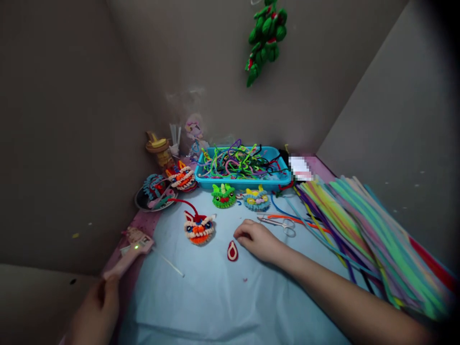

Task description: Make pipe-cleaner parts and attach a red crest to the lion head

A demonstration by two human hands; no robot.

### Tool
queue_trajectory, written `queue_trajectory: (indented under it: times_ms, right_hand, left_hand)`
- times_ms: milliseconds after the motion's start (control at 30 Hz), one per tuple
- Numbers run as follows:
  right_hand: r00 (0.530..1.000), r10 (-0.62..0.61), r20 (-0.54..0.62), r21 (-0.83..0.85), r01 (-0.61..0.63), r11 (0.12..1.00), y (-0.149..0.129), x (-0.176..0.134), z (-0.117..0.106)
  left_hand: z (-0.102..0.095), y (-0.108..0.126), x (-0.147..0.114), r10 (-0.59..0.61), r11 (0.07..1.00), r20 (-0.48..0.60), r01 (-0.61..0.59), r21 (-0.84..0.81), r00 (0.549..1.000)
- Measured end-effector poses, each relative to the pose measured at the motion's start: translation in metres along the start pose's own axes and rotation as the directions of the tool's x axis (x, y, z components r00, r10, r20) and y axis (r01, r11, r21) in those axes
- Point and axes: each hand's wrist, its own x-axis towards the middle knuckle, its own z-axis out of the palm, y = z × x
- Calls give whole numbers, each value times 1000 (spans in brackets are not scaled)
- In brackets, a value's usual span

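Note:
My left hand (pixel 97 309), at the lower left, is closed around the handle of a pink hot glue gun (pixel 131 256) with a small green light lit. Over the cloth, my right hand (pixel 257 239) has its fingers curled in. Whether anything is between those fingertips is hidden. Just left of them lies a red teardrop piece (pixel 232 251) with a cream ring, apart from the hand. Farther left sits an orange, cream and red lion head (pixel 199 229) made of pipe cleaners, with a red stem trailing from it.
A blue tray (pixel 244 182) of pipe cleaner scraps stands at the back, with green (pixel 223 196) and light blue (pixel 256 199) heads before it. Scissors (pixel 278 223) lie behind my right hand. Long pipe cleaners (pixel 377 235) cover the right side. A bowl (pixel 143 203) is at left.

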Motion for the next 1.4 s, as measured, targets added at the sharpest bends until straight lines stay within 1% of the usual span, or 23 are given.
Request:
queue_trajectory:
  times_ms: [33, 67, 100, 133, 167, 200, 233, 267, 333, 400, 433, 467, 533, 600, 667, 833, 1067, 1167, 1400]
  right_hand:
    - [1000, 0, 7, -7, 0, 1000, 1, 2, 0]
    - [1000, 2, 10, -10, -2, 1000, 1, 3, 0]
    - [1000, 6, 14, -12, -6, 1000, 2, 4, 0]
    - [1000, 9, 17, -13, -9, 1000, 2, 5, -1]
    - [1000, 9, 22, -15, -9, 1000, 1, 6, -1]
    - [1000, 7, 27, -19, -7, 1000, 0, 6, -1]
    - [999, 4, 33, -23, -3, 1000, -1, 7, -1]
    - [999, 1, 42, -30, 1, 1000, -2, 7, -1]
    - [999, -5, 54, -46, 8, 999, -4, 7, 0]
    - [999, -5, 51, -61, 8, 998, -5, 7, 1]
    - [999, -1, 45, -64, 4, 998, -5, 6, 1]
    - [999, 2, 38, -63, 0, 998, -4, 6, 1]
    - [1000, 6, 30, -52, -4, 999, -3, 5, 2]
    - [999, 3, 32, -51, -2, 999, -2, 5, 3]
    - [999, 2, 35, -61, 0, 998, -1, 6, 3]
    - [999, 14, 34, -77, -12, 997, -2, 7, 4]
    - [998, 40, 48, -87, -36, 996, -6, 7, 4]
    - [998, 35, 61, -85, -30, 996, -6, 8, 4]
    - [995, 17, 95, -62, -12, 998, -5, 9, 3]
  left_hand:
    - [1, -1, 5, 2, 993, 16, -4, 118, 1000]
    - [2, -1, 7, 64, 969, -84, -42, 242, 994]
    - [4, 2, 6, 152, 943, -173, -91, 319, 973]
    - [8, 8, 2, 240, 927, -208, -160, 340, 948]
    - [12, 17, -5, 311, 924, -232, -237, 300, 922]
    - [18, 28, -14, 446, 891, -191, -414, 184, 874]
    - [24, 42, -24, 561, 824, -187, -565, 36, 806]
    - [31, 57, -35, 656, 740, -139, -669, -78, 742]
    - [43, 87, -54, 762, 627, -60, -759, -175, 644]
    - [53, 113, -68, 826, 549, -27, -816, -183, 562]
    - [56, 121, -72, 855, 507, -25, -846, -168, 518]
    - [59, 128, -75, 874, 480, -7, -865, -146, 486]
    - [62, 133, -79, 893, 448, 24, -887, -109, 449]
    - [65, 133, -81, 901, 434, 44, -897, -85, 432]
    - [67, 130, -83, 903, 429, 49, -901, -68, 427]
    - [72, 129, -85, 890, 451, 93, -891, -51, 445]
    - [74, 130, -86, 882, 464, 127, -884, -63, 454]
    - [75, 129, -86, 880, 467, 128, -882, -60, 457]
    - [76, 127, -86, 893, 444, 112, -894, -68, 435]
